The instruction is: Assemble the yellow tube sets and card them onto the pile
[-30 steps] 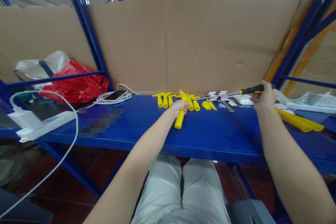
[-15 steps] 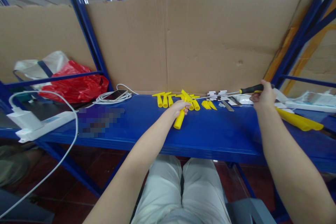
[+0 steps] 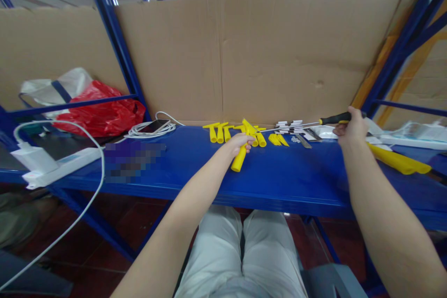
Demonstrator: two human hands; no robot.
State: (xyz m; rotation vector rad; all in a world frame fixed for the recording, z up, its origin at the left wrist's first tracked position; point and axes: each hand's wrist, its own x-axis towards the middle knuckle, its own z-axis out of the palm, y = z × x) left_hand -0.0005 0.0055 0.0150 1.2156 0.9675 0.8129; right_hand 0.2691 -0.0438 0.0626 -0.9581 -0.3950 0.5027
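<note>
My left hand [image 3: 241, 143] is closed round a yellow T-shaped plastic tool [image 3: 238, 162], its round tube handle slanting toward me and its wide head pointing away. In my right hand [image 3: 352, 126] is a screwdriver [image 3: 333, 119] with a black and yellow handle. Its long thin shaft runs left, and the tip reaches the head of the yellow tool; I cannot tell exactly where it touches. Several similar yellow T-shaped pieces [image 3: 220, 134] lie behind and beside my left hand. Right of them are flat yellow pieces [image 3: 278, 139], small screws [image 3: 295, 139] and a metal blade [image 3: 305, 141].
All this lies on a blue metal bench [image 3: 272, 177] backed by a cardboard sheet [image 3: 286, 56]. Long yellow pieces [image 3: 401, 159] lie beside my right forearm. To the left are a power strip [image 3: 66, 167], a coiled white cable [image 3: 150, 129] and a red plastic bag [image 3: 101, 111].
</note>
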